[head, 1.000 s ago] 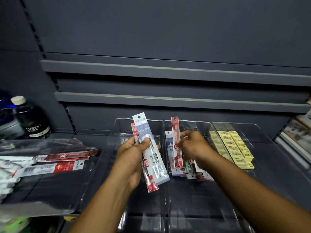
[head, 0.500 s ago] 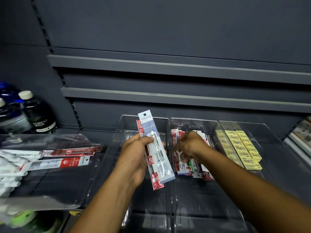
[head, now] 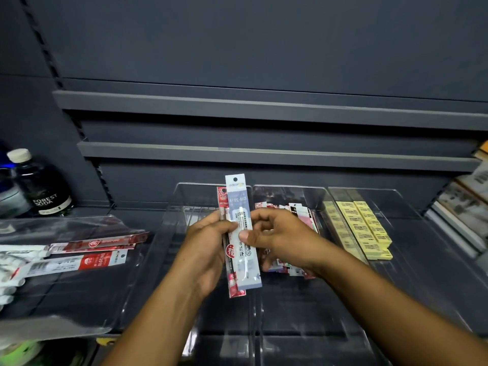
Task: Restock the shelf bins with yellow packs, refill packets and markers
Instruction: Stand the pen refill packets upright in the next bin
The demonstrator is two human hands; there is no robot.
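My left hand point(head: 208, 249) grips a small stack of refill packets upright: a pale blue packet point(head: 241, 204) in front and a red packet point(head: 234, 286) behind it. My right hand point(head: 274, 236) has come across and pinches the blue packet, its thumb pressed on the packet's face. Both hands hover over the left clear bin point(head: 184, 204). The middle bin point(head: 274, 190) holds a loose pile of refill packets point(head: 303, 215), partly hidden by my right hand. Yellow packs point(head: 364, 228) lie in rows in the right bin point(head: 396, 196).
A clear tray point(head: 79, 294) on the left holds red-and-white refill packets point(head: 79, 261) and white markers point(head: 10, 270). A dark Forest Soda bottle point(head: 42, 188) stands at the back left. Two grey shelf rails cross the wall. Printed goods point(head: 472, 199) sit at the far right.
My right hand has left the pile in the middle bin and moved left onto the blue packet that my left hand holds. The left hand has kept its stack.
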